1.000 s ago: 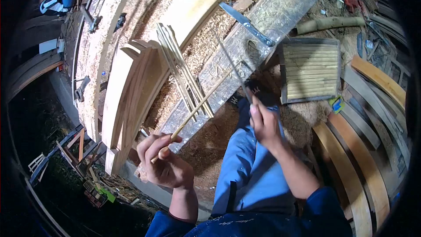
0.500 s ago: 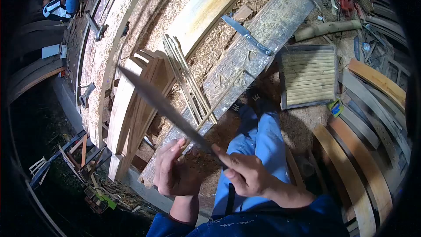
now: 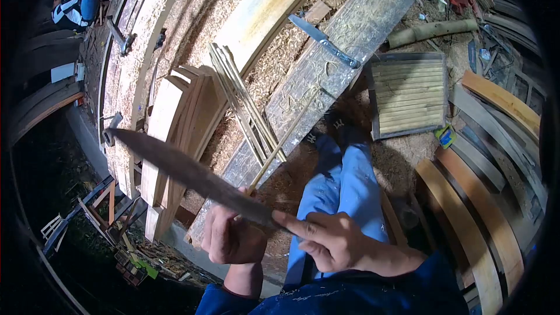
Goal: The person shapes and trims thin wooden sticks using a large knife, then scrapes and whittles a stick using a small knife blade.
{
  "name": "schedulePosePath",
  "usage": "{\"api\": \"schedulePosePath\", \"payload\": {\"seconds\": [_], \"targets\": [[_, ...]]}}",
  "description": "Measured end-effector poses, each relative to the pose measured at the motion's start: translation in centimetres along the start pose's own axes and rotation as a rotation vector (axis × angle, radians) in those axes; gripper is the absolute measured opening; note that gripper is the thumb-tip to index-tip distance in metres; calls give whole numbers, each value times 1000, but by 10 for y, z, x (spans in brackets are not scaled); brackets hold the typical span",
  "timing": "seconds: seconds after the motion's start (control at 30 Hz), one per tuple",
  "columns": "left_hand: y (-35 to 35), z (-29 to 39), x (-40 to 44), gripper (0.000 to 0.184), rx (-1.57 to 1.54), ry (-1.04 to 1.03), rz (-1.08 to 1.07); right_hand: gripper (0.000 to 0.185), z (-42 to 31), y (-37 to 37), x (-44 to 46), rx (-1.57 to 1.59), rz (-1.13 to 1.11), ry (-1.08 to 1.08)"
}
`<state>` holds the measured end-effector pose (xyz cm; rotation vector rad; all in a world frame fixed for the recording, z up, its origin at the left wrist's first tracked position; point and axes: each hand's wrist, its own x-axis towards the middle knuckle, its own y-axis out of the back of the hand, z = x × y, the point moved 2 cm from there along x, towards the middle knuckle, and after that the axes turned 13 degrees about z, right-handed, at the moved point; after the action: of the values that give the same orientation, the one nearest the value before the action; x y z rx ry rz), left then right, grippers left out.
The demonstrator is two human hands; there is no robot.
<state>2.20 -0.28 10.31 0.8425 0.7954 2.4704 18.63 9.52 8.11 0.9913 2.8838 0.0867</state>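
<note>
My right hand [image 3: 332,236] is closed around the handle of a long, dark-bladed knife [image 3: 192,175], index finger stretched along the blade's base. The blade points up and to the left, passing over the fingers of my left hand [image 3: 233,239]. That hand is curled around the near end of a thin wooden strip [image 3: 286,137], which slants away across the plank [image 3: 367,17]. The blade hides where the strip meets my fingers; whether the edge touches it I cannot tell. Just beyond lies a bundle of similar thin strips [image 3: 239,93].
A second knife [image 3: 326,42] lies on the plank among shavings. To the right is a framed slatted panel [image 3: 408,96], with curved boards [image 3: 461,221] below it. Stacked curved timbers [image 3: 169,111] and a hammer [image 3: 121,38] are at left. A person [image 3: 87,3] sits far off at upper left.
The knife's tip has swung left and down, so the blade lies flatter across my left hand. My right hand has barely shifted, and the strip stays in my left hand.
</note>
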Motion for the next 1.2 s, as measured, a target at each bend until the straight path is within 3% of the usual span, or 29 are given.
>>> {"api": "schedulePosePath", "payload": {"seconds": [0.03, 0.17, 0.23, 0.27, 0.3, 0.4, 0.5, 0.57, 0.7, 0.73, 0.77, 0.87, 0.93, 1.03, 1.1, 1.2], "targets": [[-4, -8, -7, 20, -156, 32, 61, 57, 8, -3, -3, 13, 78, -18], [-1, -18, -2, 21, -49, 13, 19, 62, 66, 9, -2, -118, 256, -129], [-3, -13, 3, 18, -105, -79, -33, 59, 64, 18, -2, -110, 204, -348], [-5, -8, 5, 15, -149, -162, -80, 59, 54, 19, -4, -114, 203, -350], [-12, 0, 6, 7, -149, -86, 21, 60, 40, 16, -6, -62, 154, -264], [-19, 5, 11, 10, -142, -155, 39, 58, 21, 7, -7, 81, 169, -84], [-19, 6, 18, 9, -155, -205, -25, 48, 50, 11, -12, -60, 215, -138], [-17, 7, 17, 10, -162, -208, -37, 50, 51, 15, -8, -25, 238, -289], [-19, 15, 20, 16, -143, -257, -104, 57, 9, 10, -9, 145, 193, -88], [-20, 17, 20, 17, -124, -291, -110, 60, 4, 10, -15, 32, 77, -123], [-24, 18, 21, 17, -145, -297, -97, 50, 20, 7, -17, -33, 176, -88], [-25, 12, 18, 15, -222, -231, -61, 42, 78, 11, -11, -82, 262, -558], [-27, 13, 24, 15, -187, -313, -113, 42, 78, 5, -23, 8, 278, -539], [-26, 11, 19, 21, -184, -276, -79, 47, 21, 0, -9, 119, 297, -17], [-30, 9, 19, 19, -229, -226, -44, 46, 49, -7, -11, 29, 306, -40], [-27, 8, 28, 21, -204, -207, -39, 48, 61, -4, -1, -62, 188, -260]]}}
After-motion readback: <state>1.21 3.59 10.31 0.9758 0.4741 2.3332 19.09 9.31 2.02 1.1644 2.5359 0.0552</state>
